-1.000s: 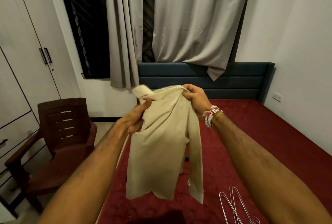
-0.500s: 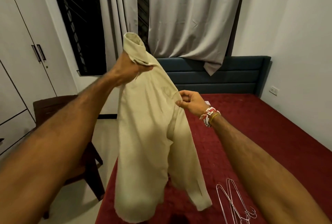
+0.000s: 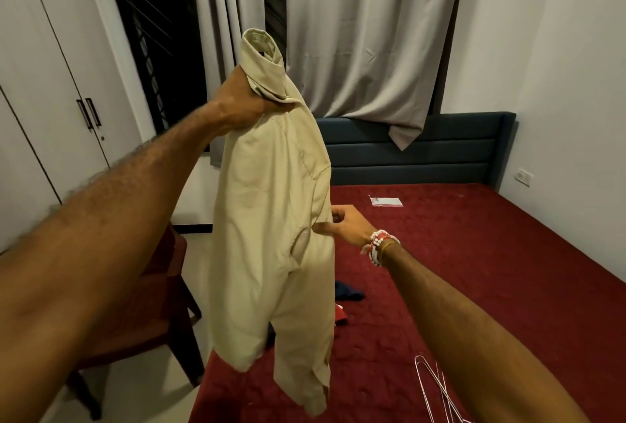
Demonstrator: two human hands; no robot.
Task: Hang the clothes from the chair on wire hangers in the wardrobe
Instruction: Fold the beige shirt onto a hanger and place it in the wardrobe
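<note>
Grey curtains [image 3: 366,33] hang over a dark window behind the bed [image 3: 491,270], whose red cover fills the right side of the head view. Over the bed's left edge the cream shirt [image 3: 271,219] hangs in the air, clear of the cover. The left hand [image 3: 244,100] has its grip bunched tight round the cloth just under the collar. The right hand [image 3: 342,224], lower and on the bed side of the shirt, seems to nip the side seam between thumb and forefinger, though the fabric hides the actual contact.

The shirt looks limp, creased and long-sleeved. It has a chest pocket, and one sleeve dangles lowest.

To my eye the trouble lies at the neck. Gathered in a fist like that, the shoulders are not spread, so a hanger would snag rather than slide in. The wire hangers [image 3: 437,385] at the bed's near corner lie crossed, and lifting one may drag another along. If the upper grip slackened, the shirt could slip off the bed's edge towards the chair [image 3: 162,304]. The wardrobe [image 3: 50,83], left of the bed, looks closed, so a free hand will be needed.
</note>
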